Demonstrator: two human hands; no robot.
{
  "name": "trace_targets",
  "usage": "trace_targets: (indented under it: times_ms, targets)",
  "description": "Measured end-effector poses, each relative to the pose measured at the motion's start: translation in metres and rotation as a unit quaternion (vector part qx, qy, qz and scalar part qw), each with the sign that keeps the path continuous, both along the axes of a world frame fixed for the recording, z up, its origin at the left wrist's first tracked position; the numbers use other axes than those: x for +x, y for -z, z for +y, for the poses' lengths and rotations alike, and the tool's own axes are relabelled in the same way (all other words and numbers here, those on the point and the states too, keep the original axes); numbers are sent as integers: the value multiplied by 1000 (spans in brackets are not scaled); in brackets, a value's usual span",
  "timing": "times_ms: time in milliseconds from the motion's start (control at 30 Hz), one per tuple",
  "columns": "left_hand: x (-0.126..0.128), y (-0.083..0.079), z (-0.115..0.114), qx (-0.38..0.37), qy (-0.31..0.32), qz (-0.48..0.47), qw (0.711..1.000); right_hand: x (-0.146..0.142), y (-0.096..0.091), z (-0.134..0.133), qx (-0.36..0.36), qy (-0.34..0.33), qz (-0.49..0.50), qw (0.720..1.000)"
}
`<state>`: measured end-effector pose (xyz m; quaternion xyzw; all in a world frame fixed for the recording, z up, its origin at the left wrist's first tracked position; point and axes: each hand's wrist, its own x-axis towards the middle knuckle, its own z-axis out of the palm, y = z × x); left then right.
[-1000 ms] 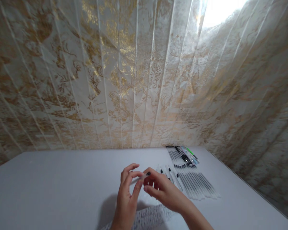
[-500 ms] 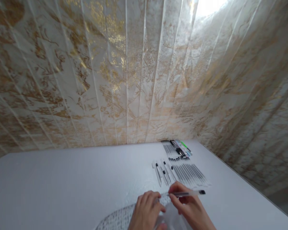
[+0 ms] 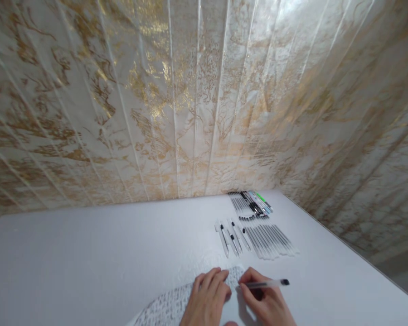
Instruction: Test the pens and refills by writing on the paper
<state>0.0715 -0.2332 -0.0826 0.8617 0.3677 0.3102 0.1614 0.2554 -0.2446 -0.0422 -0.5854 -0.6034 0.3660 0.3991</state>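
My right hand [image 3: 267,299] grips a clear pen [image 3: 263,284] with a black end, thumb and forefinger closed near its tip. The pen slants, black end to the right, its tip at the surface of a white sheet [image 3: 170,302] covered in rows of dark handwriting. Whether the tip touches the sheet I cannot tell. My left hand [image 3: 207,299] lies on the sheet just left of the pen tip, palm down, fingers stretched out and slightly bent, holding nothing. Both wrists and the sheet's near part run out of the bottom of the view.
Several clear pens with black parts [image 3: 233,240] lie beyond my hands on the white table [image 3: 88,258]. Right of them is a row of slim pens or refills [image 3: 270,242]. Further back sit more pens and a green one [image 3: 260,197]. A gold-patterned covering [image 3: 177,113] hangs behind.
The pen tip has come nearer to me and down beside the writing. A hazy whitish patch between my hands is gone, and my left fingers lie flatter. The view has tilted slightly.
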Motion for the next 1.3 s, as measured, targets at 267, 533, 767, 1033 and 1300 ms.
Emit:
trace_targets:
  times_ms: [267,533,767,1033,1300]
  targets:
    - [2,-12,-4,2,-14,28,1000,-4,1,-1,-6,2,5,1000]
    - [1,-18,-5,-8,-15,23,1000,-3,-2,-2,-8,15,6,1000]
    - [2,-27,-7,-48,-14,11,999,1,-3,-3,-4,26,4,1000]
    - [2,-63,43,-112,-138,5,984,-1,-6,-1,7,50,74,996]
    - [27,-53,110,-84,-179,20,980,4,17,9,10,23,111,993]
